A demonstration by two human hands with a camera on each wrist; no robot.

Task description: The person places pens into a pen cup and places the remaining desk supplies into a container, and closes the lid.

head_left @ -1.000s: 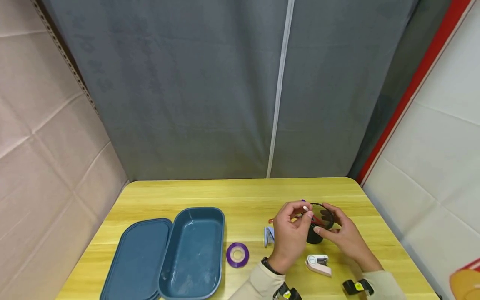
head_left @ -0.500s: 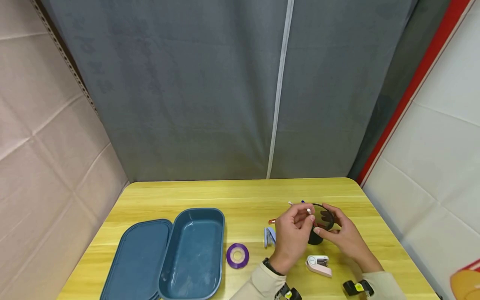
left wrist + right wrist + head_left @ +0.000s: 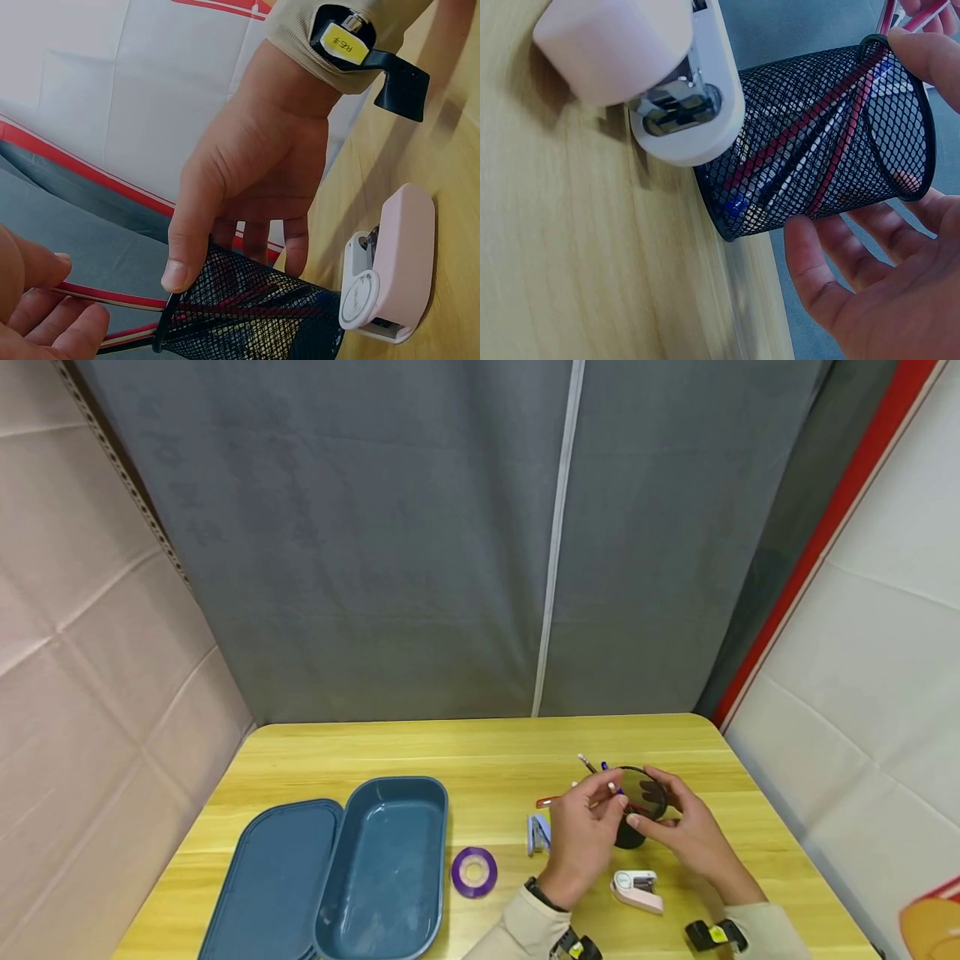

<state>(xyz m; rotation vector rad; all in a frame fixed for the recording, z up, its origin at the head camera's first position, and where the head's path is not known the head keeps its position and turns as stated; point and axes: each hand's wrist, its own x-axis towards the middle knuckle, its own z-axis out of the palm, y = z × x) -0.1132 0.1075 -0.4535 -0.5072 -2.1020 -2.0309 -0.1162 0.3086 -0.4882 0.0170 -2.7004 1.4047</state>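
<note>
A black mesh pen holder (image 3: 802,127) stands on the table with several red pencils and pens inside. My right hand (image 3: 693,835) grips it at the rim, thumb on one side and fingers round the other. Over the opening, my left hand (image 3: 581,835) pinches a red pencil (image 3: 112,298) whose lower part is inside the mesh. A second red pencil (image 3: 135,331) runs beside it into the holder. In the head view, a white-ended pencil (image 3: 585,762) and a blue-tipped pen (image 3: 604,766) stick out behind my left hand.
Near the holder lies a pink-and-white stapler (image 3: 637,893). Left of my left hand are a light-blue clip-like tool (image 3: 537,833), a small orange-red item (image 3: 546,802) and a purple tape roll (image 3: 457,870). Farther left are a blue bin (image 3: 442,860) and its lid (image 3: 277,868).
The white-ended pencil and blue-tipped pen have come further into sight behind my left hand, which has shifted slightly. My right hand keeps its grip on the pen holder.
</note>
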